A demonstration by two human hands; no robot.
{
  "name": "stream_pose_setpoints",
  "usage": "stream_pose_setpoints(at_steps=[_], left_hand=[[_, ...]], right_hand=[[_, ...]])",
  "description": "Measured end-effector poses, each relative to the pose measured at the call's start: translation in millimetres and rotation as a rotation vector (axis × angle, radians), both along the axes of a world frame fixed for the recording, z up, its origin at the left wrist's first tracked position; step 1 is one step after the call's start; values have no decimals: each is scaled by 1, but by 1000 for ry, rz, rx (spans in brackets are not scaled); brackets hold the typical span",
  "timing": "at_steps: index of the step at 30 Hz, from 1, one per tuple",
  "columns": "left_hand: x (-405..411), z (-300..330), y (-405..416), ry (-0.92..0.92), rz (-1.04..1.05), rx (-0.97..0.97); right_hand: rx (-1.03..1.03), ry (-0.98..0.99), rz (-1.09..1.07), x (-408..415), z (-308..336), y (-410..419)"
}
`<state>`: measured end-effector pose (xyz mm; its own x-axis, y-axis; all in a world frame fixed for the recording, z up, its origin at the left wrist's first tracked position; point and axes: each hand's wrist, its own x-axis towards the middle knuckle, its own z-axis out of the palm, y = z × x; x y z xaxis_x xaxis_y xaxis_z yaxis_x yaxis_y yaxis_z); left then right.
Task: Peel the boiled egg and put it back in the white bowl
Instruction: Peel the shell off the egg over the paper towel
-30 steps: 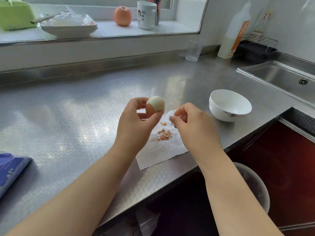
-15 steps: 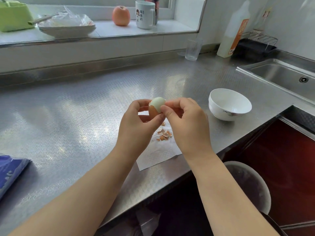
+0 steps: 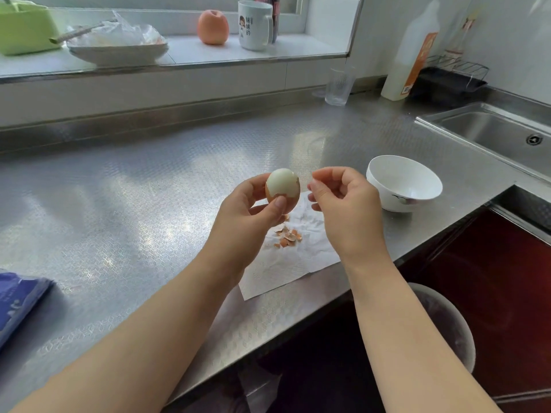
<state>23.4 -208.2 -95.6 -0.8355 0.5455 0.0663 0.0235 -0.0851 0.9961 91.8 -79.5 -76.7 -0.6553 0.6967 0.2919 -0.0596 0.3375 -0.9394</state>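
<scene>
Half the egg (image 3: 282,186) is bare, soft and likely slippery, so the left hand (image 3: 253,213) pinches its shelled base; right hand's (image 3: 343,201) grip pinches something unclear.

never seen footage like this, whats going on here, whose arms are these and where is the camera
No machine here: the arms belong to a person wearing a camera on the head, looking down at a steel counter. The left hand holds a boiled egg, white on top, brown shell below. The right hand is beside it, fingertips pinched together; whether they hold a shell bit is unclear. Below lie shell bits on a paper towel. An empty white bowl waits on the right, near a sink.
</scene>
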Motion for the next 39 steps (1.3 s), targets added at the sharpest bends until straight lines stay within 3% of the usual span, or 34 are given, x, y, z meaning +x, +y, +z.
stream_pose_setpoints(at_steps=[8,27,35,39], left_hand=[[2,0,1,42,-13,-3],[3,2,2,38,10,19],[1,1,0,77,19,17],[1,0,1,77,18,28]], right_hand=[[65,-69,94,-1,2,-2],[349,-25,-48,-1,-5,-8],[145,30,33,1,-3,-11],[154,31,8,0,-4,-11]])
